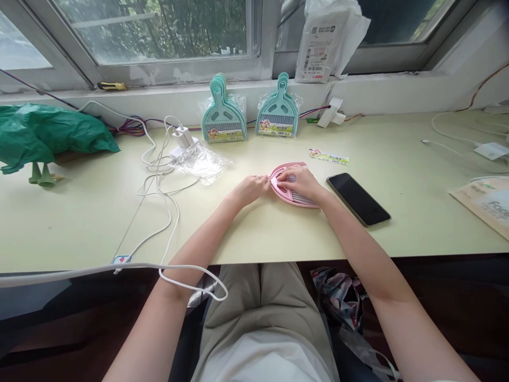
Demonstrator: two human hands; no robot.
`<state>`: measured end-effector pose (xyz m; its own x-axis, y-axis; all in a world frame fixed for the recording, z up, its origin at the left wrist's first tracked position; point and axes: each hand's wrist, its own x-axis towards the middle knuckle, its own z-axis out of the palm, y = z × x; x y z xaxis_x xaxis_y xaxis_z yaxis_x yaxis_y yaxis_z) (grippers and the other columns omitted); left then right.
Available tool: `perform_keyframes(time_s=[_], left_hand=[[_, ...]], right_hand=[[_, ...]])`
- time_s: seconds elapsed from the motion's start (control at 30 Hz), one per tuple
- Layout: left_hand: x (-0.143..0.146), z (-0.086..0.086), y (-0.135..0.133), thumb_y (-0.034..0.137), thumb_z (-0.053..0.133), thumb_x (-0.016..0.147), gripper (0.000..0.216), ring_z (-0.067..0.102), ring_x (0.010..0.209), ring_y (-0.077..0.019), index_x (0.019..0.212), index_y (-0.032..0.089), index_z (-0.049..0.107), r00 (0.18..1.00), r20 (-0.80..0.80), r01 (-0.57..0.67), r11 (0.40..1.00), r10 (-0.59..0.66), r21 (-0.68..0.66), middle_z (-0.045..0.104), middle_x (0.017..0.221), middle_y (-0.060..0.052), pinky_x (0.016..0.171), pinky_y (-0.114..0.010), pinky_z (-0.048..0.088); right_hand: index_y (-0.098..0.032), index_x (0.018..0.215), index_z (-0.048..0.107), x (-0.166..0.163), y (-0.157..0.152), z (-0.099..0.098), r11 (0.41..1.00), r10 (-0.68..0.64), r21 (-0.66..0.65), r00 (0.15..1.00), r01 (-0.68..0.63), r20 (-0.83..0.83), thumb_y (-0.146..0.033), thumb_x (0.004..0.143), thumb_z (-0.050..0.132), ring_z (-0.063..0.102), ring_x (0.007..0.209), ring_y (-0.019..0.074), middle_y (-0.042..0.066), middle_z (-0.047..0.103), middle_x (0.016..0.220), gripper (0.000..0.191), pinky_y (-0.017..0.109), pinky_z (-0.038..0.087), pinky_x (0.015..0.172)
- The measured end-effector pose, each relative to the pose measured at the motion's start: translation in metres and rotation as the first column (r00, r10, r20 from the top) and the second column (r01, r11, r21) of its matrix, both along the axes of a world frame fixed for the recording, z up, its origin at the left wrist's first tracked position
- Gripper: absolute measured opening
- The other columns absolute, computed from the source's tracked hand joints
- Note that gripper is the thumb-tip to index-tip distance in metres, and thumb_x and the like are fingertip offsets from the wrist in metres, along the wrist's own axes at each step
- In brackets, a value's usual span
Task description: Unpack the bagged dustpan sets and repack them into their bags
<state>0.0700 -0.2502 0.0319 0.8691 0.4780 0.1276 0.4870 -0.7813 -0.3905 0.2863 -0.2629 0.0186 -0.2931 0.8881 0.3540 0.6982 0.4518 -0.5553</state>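
Note:
A pink mini dustpan with a brush set in it (287,197) lies on the table in front of me, its handle pointing left. My left hand (254,189) is closed around the handle end, which its fingers mostly hide. My right hand (300,181) rests over the dustpan, thumb and fingers pinched on the pink brush part near the handle. Pale bristles show below the right hand. Just beyond lies a printed label strip (329,157). To the right of my right hand is a black phone (359,199), screen up.
Green dustpan sets in clear wrap (224,114) lean at the wall, with another green set (278,114) beside them. Crumpled clear plastic (202,163), white cables (159,175) and a green bag (51,132) lie leftward. A white cable loop crosses near my left forearm.

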Motion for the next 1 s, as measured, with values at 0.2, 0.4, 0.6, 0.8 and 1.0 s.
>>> perform_keyframes(time_s=[0.2, 0.4, 0.6, 0.8, 1.0], left_hand=[[-0.01, -0.002, 0.007, 0.006, 0.036, 0.093, 0.032, 0.062, 0.097, -0.018, 0.114, 0.012, 0.059, 0.986, 0.096, 0.128, 0.987, -0.138, 0.098, 0.065, 0.109, -0.012, 0.081, -0.029, 0.048], [-0.018, 0.0, 0.016, 0.02, 0.045, 0.095, 0.021, 0.058, 0.104, -0.02, 0.108, 0.015, 0.06, 0.945, 0.223, 0.203, 0.964, -0.239, 0.174, 0.062, 0.113, -0.01, 0.092, -0.034, 0.045], [-0.018, -0.004, 0.017, 0.01, 0.041, 0.094, 0.024, 0.062, 0.095, -0.0184, 0.106, 0.011, 0.061, 0.967, 0.155, 0.182, 0.975, -0.201, 0.128, 0.064, 0.104, -0.012, 0.081, -0.031, 0.047], [-0.017, -0.006, 0.014, 0.007, 0.035, 0.095, 0.033, 0.061, 0.105, -0.0173, 0.119, 0.011, 0.057, 0.968, 0.086, 0.218, 0.962, -0.234, 0.164, 0.065, 0.114, -0.011, 0.088, -0.029, 0.047], [-0.016, -0.01, 0.011, 0.003, 0.033, 0.093, 0.038, 0.064, 0.102, -0.0168, 0.12, 0.011, 0.058, 0.983, 0.091, 0.142, 0.976, -0.159, 0.168, 0.066, 0.116, -0.011, 0.085, -0.028, 0.049]], right_hand=[[-0.023, 0.083, 0.076, 0.003, 0.003, -0.003, 1.0, 0.012, -0.01, 1.0, -0.012, -0.023, -0.031, 0.078, 0.069, 0.066, 0.096, 0.023, 0.003, 0.076, 0.092, 0.012, 0.038, 0.048, 0.09], [-0.022, 0.079, 0.075, 0.005, 0.001, -0.001, 1.0, 0.023, -0.021, 0.999, -0.024, -0.047, -0.03, 0.077, 0.069, 0.067, 0.092, 0.0221, 0.003, 0.075, 0.09, 0.011, 0.037, 0.048, 0.089], [-0.022, 0.083, 0.076, 0.006, 0.002, -0.005, 1.0, -0.001, -0.01, 0.999, 0.001, -0.052, -0.031, 0.077, 0.07, 0.065, 0.097, 0.0236, 0.002, 0.075, 0.091, 0.012, 0.039, 0.047, 0.091], [-0.022, 0.082, 0.076, 0.003, 0.002, -0.005, 1.0, -0.006, -0.023, 0.996, 0.004, -0.085, -0.03, 0.077, 0.07, 0.066, 0.094, 0.0239, 0.004, 0.075, 0.092, 0.012, 0.04, 0.049, 0.09], [-0.02, 0.085, 0.076, 0.0, 0.001, -0.004, 1.0, 0.001, -0.025, 0.996, -0.004, -0.088, -0.03, 0.077, 0.069, 0.066, 0.092, 0.024, 0.006, 0.074, 0.093, 0.014, 0.04, 0.049, 0.088]])
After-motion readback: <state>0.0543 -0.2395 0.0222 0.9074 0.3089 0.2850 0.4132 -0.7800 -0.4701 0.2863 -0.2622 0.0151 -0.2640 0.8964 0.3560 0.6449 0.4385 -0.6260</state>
